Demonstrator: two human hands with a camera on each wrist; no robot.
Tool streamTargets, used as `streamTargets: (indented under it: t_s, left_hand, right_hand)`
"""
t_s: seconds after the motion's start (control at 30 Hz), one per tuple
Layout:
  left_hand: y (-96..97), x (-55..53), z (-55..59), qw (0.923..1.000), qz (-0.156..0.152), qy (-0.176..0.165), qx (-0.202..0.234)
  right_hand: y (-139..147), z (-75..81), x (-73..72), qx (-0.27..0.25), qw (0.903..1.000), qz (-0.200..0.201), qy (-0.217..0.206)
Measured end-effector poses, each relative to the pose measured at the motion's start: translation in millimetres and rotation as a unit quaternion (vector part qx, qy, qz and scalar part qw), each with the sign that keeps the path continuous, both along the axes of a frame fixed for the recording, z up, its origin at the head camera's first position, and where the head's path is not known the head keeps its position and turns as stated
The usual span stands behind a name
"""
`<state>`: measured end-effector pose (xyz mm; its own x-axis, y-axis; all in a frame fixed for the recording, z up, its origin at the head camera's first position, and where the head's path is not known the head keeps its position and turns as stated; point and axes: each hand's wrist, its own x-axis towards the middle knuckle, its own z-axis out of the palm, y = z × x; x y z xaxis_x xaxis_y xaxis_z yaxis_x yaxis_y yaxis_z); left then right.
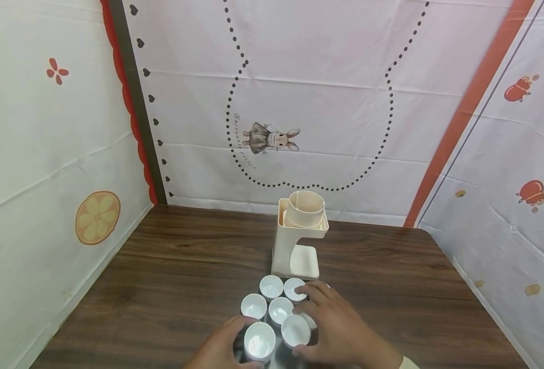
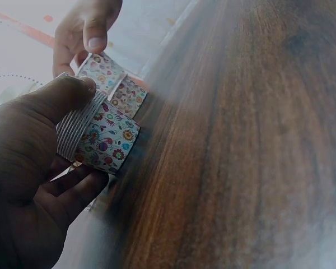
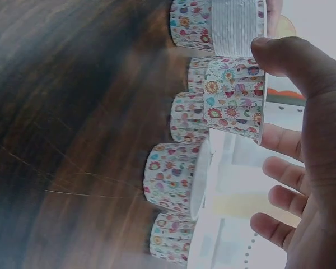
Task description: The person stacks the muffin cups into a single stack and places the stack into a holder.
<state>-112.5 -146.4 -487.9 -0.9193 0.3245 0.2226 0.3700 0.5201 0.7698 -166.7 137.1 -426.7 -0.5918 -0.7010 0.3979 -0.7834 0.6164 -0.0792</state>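
My left hand (image 1: 221, 346) grips a nested stack of white paper baking cups (image 2: 109, 137), thumb at the rims and fingers curled below. Its lowest cup shows a colourful flower print. Beside it, my right hand (image 1: 338, 328) holds a single baking cup (image 3: 235, 98) by its rim, between thumb and index finger. This cup sits higher than the cups behind it in the right wrist view. Its other fingers are spread apart. Several more printed cups (image 1: 254, 306) stand upright, close together, just beyond both hands; the right hand partly covers some of them.
Behind the cups stands a cream plastic stand (image 1: 281, 251) with a round holder (image 1: 306, 209) on top and a flat base tray (image 1: 305, 261). The dark wooden table (image 1: 184, 277) is enclosed by printed white cloth (image 1: 198, 102) at the back and sides.
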Motion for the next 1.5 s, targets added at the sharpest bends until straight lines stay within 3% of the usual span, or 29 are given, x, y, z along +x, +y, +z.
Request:
streamTargets:
  t_s: [0.17, 0.7, 0.9, 1.1, 1.5]
  left_hand:
    - [0.0, 0.9, -0.8, 0.9999, -0.001, 0.010, 0.004]
    - [-1.1, -0.5, 1.6, 0.9999, -0.002, -0.015, 0.001]
    - [-0.7, 0.3, 3.4, 0.9999, -0.002, -0.014, -0.006]
    - [-1.1, 0.7, 5.5, 0.9993, -0.001, -0.036, -0.008]
    - [-1.2, -0.6, 6.0, 0.9991, -0.009, -0.042, -0.004]
  right_hand:
    - [-1.3, 4.8, -1.2, -0.003, 1.0000, 0.004, -0.002]
    - [-8.7, 19.9, 0.8, 0.002, 0.9999, -0.007, -0.010]
    - [-11.7, 24.7, 0.8, -0.002, 1.0000, 0.005, -0.002]
    - [-13.9, 28.6, 0.5, -0.007, 0.9997, 0.019, 0.016]
    - [-22.4, 37.6, 2.6, 0.001, 0.9996, 0.027, -0.003]
